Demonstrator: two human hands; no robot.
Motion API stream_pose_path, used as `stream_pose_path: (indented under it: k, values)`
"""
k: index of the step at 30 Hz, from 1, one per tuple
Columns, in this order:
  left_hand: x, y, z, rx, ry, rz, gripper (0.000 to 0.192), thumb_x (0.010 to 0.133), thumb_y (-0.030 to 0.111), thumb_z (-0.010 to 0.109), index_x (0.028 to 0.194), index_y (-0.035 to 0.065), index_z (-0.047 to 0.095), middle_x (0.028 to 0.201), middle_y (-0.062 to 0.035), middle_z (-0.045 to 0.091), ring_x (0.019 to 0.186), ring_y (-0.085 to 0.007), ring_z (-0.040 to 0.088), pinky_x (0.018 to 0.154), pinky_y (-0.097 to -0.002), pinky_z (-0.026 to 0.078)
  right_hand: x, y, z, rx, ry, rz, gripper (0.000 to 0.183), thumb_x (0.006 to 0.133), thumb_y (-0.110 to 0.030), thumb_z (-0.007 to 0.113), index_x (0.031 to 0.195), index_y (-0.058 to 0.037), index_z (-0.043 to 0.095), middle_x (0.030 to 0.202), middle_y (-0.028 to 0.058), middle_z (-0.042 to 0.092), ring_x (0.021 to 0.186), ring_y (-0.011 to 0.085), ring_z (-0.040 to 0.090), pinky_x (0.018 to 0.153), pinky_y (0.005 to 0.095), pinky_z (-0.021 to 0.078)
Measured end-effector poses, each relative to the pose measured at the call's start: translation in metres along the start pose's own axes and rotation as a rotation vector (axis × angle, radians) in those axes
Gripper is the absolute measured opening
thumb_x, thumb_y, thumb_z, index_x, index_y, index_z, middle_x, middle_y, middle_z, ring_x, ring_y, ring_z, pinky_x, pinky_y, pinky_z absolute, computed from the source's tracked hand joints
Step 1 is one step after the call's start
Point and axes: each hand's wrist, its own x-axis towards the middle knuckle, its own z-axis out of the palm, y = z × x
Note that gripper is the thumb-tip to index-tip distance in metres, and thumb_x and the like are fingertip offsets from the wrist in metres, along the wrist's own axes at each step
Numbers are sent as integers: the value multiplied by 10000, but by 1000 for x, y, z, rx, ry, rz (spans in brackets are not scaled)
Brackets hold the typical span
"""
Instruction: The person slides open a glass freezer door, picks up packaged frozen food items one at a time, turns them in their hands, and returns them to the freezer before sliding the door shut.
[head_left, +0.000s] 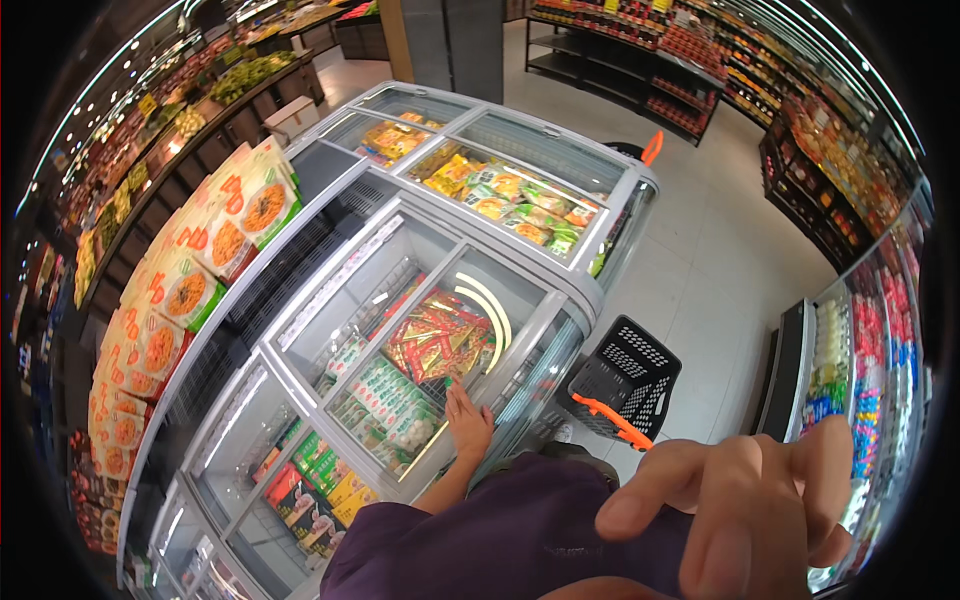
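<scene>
My left hand (466, 426) is stretched over the sliding glass lid of a chest freezer (551, 304), close to its front rail. Its fingers are extended and the thumb stands apart; whether they touch the glass I cannot tell. Under the glass by the fingertips lie white-and-green frozen food packs (394, 405) in rows and a heap of red-and-gold packets (439, 334). Very near the camera, my right hand (742, 510) is raised with bent, spread fingers and nothing visible in them. It covers part of my purple top (517, 525).
A black shopping basket (630, 375) with an orange handle stands on the tiled floor (679, 262) beside the freezer. Further bags (525, 199) fill the adjoining freezer section. Red and green boxes (319, 461) lie in another. Big printed food displays (187, 289) line the left; a refrigerated shelf (862, 360) stands right.
</scene>
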Motion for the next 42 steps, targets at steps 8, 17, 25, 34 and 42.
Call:
stream_pose_path:
  k: [8, 17, 25, 34, 42]
  values:
    - [9, 31, 1, -3, 25, 103, 852, 942, 196, 645, 1559, -158, 175, 1544, -351, 392, 1440, -493, 367, 1189, -556, 324, -14, -31, -10, -190, 96, -246, 299, 1076, -387, 558, 1096, -97, 489, 1028, 143, 699, 1213, 414, 628, 1074, 633, 469]
    - [3, 23, -2, 16, 24, 73, 859, 945, 196, 628, 1559, -170, 152, 1545, -356, 369, 1447, -491, 357, 1200, -555, 323, 8, 20, -149, -735, 118, -320, 119, 1032, -168, 574, 976, -63, 582, 1219, 286, 715, 1253, 359, 639, 1153, 533, 384]
    - [-1, 19, -10, 38, 7, 54, 865, 943, 204, 631, 1560, -170, 153, 1572, -349, 340, 1466, -484, 336, 1198, -550, 331, -339, 266, -414, -1553, 554, 1393, 1202, 814, -847, 581, 1639, -46, 229, 1651, 271, 294, 1553, 487, 191, 1186, 735, 151]
    - [6, 22, -7, 5, 5, 91, 861, 942, 195, 629, 1556, -177, 154, 1567, -356, 352, 1466, -489, 337, 1194, -549, 325, -382, 310, -378, -1702, 656, 1379, 724, 874, -721, 627, 1153, -55, 690, 1163, 179, 714, 1187, 364, 635, 1177, 751, 135]
    - [8, 23, -8, -9, -16, 59, 855, 942, 206, 626, 1558, -165, 163, 1587, -352, 325, 1482, -480, 320, 1203, -544, 310, -348, 347, -367, -1665, 573, 1263, 740, 897, -765, 565, 1126, -72, 686, 1066, 156, 728, 1068, 367, 696, 1004, 577, 467]
